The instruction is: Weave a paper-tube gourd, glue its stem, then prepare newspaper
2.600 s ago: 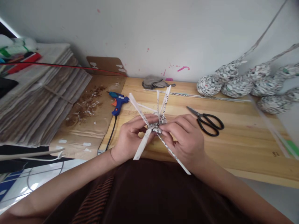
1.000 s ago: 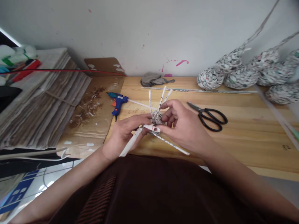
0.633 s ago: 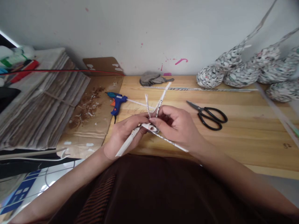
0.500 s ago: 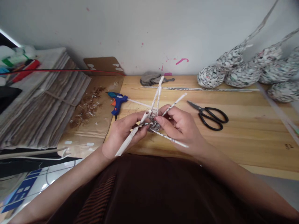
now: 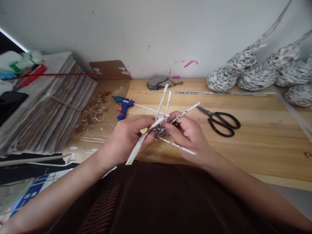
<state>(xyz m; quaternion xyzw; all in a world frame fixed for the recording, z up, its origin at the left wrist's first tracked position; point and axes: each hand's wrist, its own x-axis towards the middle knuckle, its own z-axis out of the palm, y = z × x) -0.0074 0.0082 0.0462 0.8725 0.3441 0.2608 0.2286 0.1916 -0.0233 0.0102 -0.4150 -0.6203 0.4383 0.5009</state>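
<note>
Between my hands is a small woven paper piece (image 5: pixel 161 131), with several rolled newspaper strips sticking out of it. My left hand (image 5: pixel 133 135) is closed on its left side, pinching a wide flattened paper strip (image 5: pixel 136 149) that slants down toward my lap. My right hand (image 5: pixel 186 131) grips the right side with thumb and fingers. One thin paper stick (image 5: pixel 186 112) points up and right past my right fingers, and another paper stick (image 5: pixel 177 145) runs below the right thumb. Two more rise away from me. My fingers hide part of the weave.
A blue glue gun (image 5: pixel 125 107) lies left of my hands, black-handled scissors (image 5: pixel 220 122) to the right. Behind are a grey cloth (image 5: pixel 157 83) and a long paper stick (image 5: pixel 209 93). Woven paper gourd shapes (image 5: pixel 255 76) stand back right; a tied newspaper stack (image 5: pixel 48 107) is at left.
The wide strip's upper end has folded over toward the right, across the woven piece, with my left fingers following. My right hand keeps its hold. The view has shifted slightly.
</note>
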